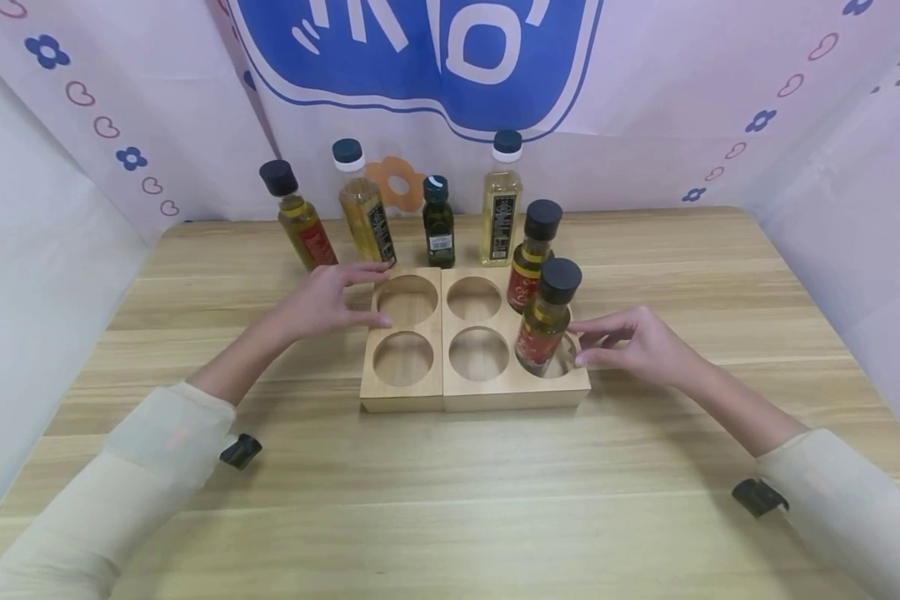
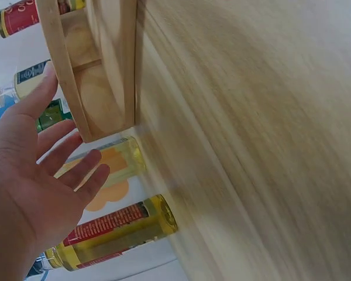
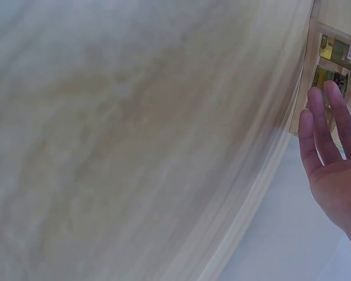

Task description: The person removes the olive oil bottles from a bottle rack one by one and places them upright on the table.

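In the head view a wooden bottle holder (image 1: 441,367) with round holes lies mid-table, made of two blocks set side by side. Two red-labelled oil bottles with black caps, the front bottle (image 1: 538,337) and the rear bottle (image 1: 525,279), stand in its right-hand holes. At the holder's left end is my left hand (image 1: 330,302), thumb and fingers spread against or just beside its edge. My right hand (image 1: 637,346) lies at the right end, its fingertips by the holder's side and the front bottle. In both wrist views, the left palm (image 2: 29,170) and right palm (image 3: 339,187) look bare.
Behind the holder stand a red-labelled oil bottle (image 1: 305,229), a tall clear oil bottle (image 1: 365,212), a small dark green bottle (image 1: 438,229) and another tall clear bottle (image 1: 501,212). A printed cloth (image 1: 615,167) hangs behind the wooden table (image 1: 450,500).
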Action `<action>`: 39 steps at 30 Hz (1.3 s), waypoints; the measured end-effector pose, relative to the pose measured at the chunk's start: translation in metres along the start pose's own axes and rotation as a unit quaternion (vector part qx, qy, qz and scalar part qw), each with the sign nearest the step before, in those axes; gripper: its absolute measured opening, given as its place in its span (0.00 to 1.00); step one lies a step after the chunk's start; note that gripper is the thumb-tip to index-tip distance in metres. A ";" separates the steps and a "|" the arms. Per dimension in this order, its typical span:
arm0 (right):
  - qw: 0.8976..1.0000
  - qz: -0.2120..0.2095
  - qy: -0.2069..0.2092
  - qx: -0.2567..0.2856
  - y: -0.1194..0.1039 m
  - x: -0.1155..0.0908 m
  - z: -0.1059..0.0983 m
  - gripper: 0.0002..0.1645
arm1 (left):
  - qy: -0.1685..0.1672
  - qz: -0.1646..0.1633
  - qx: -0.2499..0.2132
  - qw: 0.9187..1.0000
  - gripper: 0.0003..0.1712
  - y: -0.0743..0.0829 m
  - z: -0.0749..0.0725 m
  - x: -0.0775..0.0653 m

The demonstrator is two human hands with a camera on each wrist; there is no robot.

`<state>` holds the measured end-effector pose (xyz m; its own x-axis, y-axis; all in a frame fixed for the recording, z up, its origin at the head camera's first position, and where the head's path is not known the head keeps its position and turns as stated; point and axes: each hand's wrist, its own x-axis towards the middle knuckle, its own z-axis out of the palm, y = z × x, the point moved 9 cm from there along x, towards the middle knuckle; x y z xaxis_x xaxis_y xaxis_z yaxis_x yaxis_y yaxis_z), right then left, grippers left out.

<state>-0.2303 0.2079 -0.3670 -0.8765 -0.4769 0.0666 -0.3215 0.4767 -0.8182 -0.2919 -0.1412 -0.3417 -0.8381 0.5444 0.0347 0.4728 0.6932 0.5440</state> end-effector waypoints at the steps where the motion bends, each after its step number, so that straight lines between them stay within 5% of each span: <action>1: 1.000 0.000 0.000 0.000 0.000 0.000 0.000 0.23 | -0.001 -0.001 -0.001 1.000 0.42 -0.001 0.001 0.000; 20: 1.000 -0.004 -0.010 -0.026 -0.005 0.000 -0.001 0.23 | -0.026 0.005 -0.025 0.999 0.48 -0.014 0.008 -0.005; 39: 0.996 -0.035 -0.035 -0.072 -0.014 -0.001 -0.004 0.26 | 0.003 -0.022 -0.110 0.994 0.41 -0.020 0.009 -0.005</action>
<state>-0.2261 0.2044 -0.3534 -0.8240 -0.5615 0.0765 -0.4339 0.5383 -0.7224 -0.2948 -0.1535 -0.3604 -0.8587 0.5123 0.0124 0.3658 0.5959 0.7149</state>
